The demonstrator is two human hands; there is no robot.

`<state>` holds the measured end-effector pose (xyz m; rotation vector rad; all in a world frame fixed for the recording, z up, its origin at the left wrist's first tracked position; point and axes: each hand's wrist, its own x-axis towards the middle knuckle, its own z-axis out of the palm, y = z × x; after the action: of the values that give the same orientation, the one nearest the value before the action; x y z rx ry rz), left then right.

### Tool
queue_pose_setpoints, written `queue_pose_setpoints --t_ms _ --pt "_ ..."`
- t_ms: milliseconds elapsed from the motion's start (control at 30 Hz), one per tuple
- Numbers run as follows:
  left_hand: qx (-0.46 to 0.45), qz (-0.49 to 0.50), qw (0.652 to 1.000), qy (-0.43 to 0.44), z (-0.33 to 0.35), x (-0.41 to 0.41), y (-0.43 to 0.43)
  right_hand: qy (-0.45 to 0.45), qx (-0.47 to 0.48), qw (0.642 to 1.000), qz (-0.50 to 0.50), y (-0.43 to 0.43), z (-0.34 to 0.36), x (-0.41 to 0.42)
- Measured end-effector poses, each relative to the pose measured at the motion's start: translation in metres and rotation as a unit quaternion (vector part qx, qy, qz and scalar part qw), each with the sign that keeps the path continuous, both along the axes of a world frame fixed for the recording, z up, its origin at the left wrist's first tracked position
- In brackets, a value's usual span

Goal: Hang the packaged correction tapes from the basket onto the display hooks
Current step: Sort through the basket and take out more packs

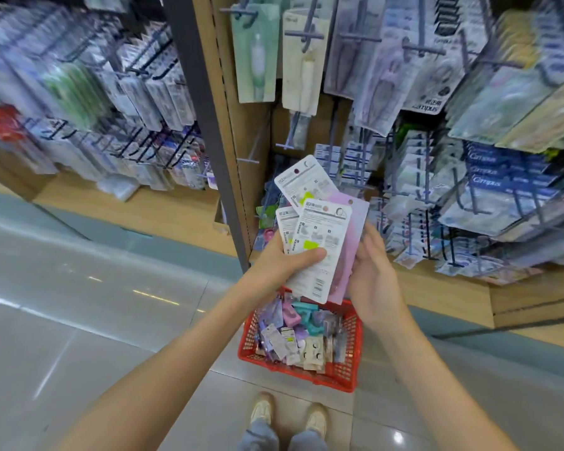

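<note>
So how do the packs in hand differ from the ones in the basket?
The held packs stand upright in a fan, gripped by the left hand; the basket packs lie in a loose jumble inside the red basket. Held ones show mostly white printed backs; the basket's are mixed teal, purple and pink. Both are flat carded packs.

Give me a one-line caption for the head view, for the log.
Left hand grips white-and-pink carded correction tape packs, right hand beside them, above a red plastic mesh basket of stock.

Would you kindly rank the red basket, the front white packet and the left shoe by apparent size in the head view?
1. red basket
2. front white packet, though nearer the camera
3. left shoe
</note>
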<state>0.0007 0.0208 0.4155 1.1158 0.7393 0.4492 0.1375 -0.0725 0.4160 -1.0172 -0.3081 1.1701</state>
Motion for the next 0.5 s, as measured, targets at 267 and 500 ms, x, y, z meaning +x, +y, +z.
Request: queue_pose_setpoints --t_ms 267,500 --pt "-0.061 0.013 0.994 0.085 -0.12 -0.004 -0.018 -0.019 -0.144 0.989 0.006 -0.01 -0.126 -0.01" --pt "-0.141 0.02 0.974 0.179 -0.371 0.004 -0.047 -0.019 -0.264 0.964 0.029 -0.037 -0.379 -0.011"
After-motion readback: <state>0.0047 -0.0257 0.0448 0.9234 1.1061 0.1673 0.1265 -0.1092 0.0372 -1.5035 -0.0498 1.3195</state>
